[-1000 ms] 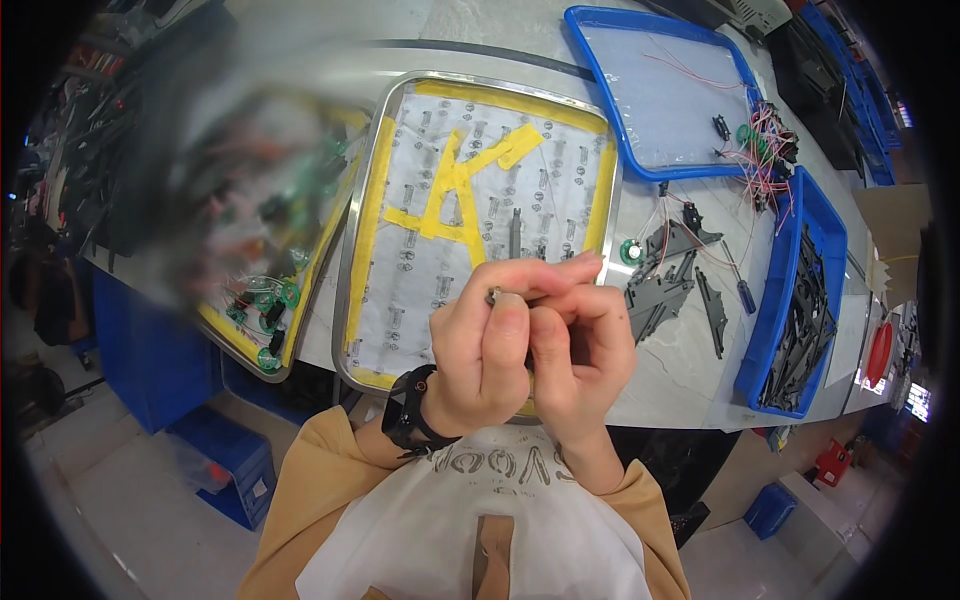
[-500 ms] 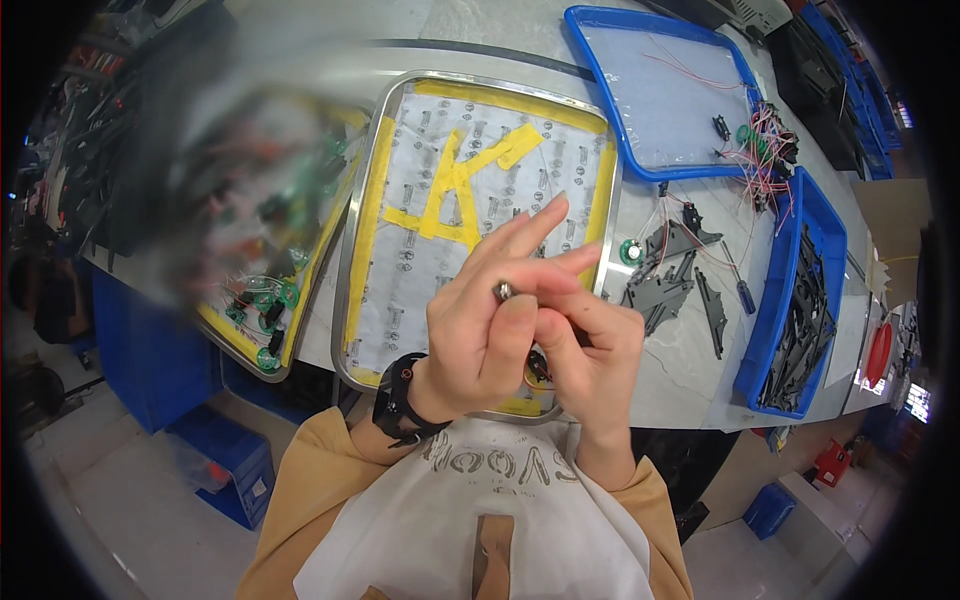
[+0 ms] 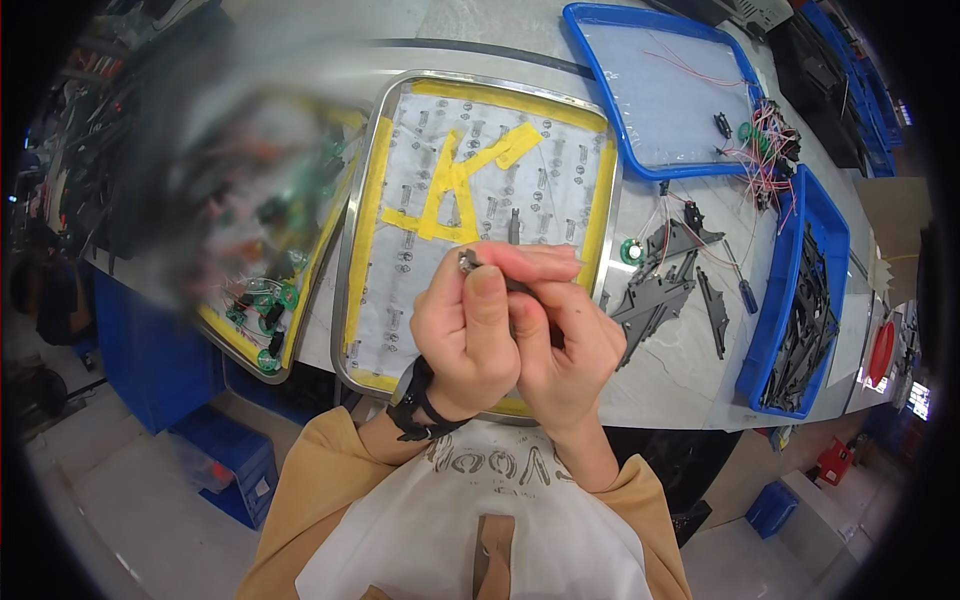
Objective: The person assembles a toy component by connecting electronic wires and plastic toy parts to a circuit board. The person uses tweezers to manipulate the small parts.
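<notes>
Over the near half of a metal-rimmed tray (image 3: 352, 265), lined with printed paper and yellow tape, my two hands are close together. My left hand (image 3: 462, 340) is closed, with thumb and index finger pinching a small part with a shiny metal end (image 3: 468, 261). Fingers bent, my right hand (image 3: 572, 350) grips a dark grey plastic piece, mostly hidden between the hands. The slim tip of this piece (image 3: 515, 226) sticks up beyond the fingers. Whether the metal-ended part and the grey piece are joined, I cannot tell.
Right of the tray lie dark grey plastic parts (image 3: 655, 300), a round green board (image 3: 632, 250) and a screwdriver (image 3: 746, 295). Further right, a blue bin (image 3: 752, 375) holds similar parts. A blue tray (image 3: 640, 172) with wires stands behind. Left, another tray (image 3: 240, 352) holds green boards, partly blurred.
Both hands have come slightly nearer to me and left. My left fingers, spread before, have folded down. The metal end has shifted left, and the grey tip now shows above my fingers.
</notes>
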Tool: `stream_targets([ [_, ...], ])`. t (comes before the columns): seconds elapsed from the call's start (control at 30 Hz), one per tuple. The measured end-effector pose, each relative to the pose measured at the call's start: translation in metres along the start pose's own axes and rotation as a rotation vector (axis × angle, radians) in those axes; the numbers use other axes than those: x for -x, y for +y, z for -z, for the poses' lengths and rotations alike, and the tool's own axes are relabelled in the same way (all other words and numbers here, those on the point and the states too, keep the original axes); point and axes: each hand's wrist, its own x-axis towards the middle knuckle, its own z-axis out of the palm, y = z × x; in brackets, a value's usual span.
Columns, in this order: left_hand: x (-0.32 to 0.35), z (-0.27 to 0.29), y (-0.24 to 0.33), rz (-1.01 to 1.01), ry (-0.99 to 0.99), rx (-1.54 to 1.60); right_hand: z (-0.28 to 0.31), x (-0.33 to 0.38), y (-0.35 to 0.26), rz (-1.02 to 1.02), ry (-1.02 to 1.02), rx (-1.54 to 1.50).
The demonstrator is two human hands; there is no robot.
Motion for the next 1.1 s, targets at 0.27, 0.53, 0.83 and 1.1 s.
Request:
stream_targets([
  [0.27, -0.003, 0.005, 0.004, -0.092, -0.002, 0.022, 0.0, -0.003, -0.003, -0.017, -0.015, -0.102],
  [0.53, -0.002, 0.005, -0.002, -0.142, 0.042, 0.024, -0.004, -0.002, -0.003, -0.192, -0.023, -0.268],
  [0.83, -0.005, 0.003, -0.002, -0.198, 0.042, 0.011, -0.002, -0.002, 0.0, -0.313, -0.106, -0.347],
  [1.1, 0.002, 0.001, 0.01, 0.031, -0.143, -0.028, 0.021, -0.002, -0.009, -0.299, -0.106, -0.257],
])
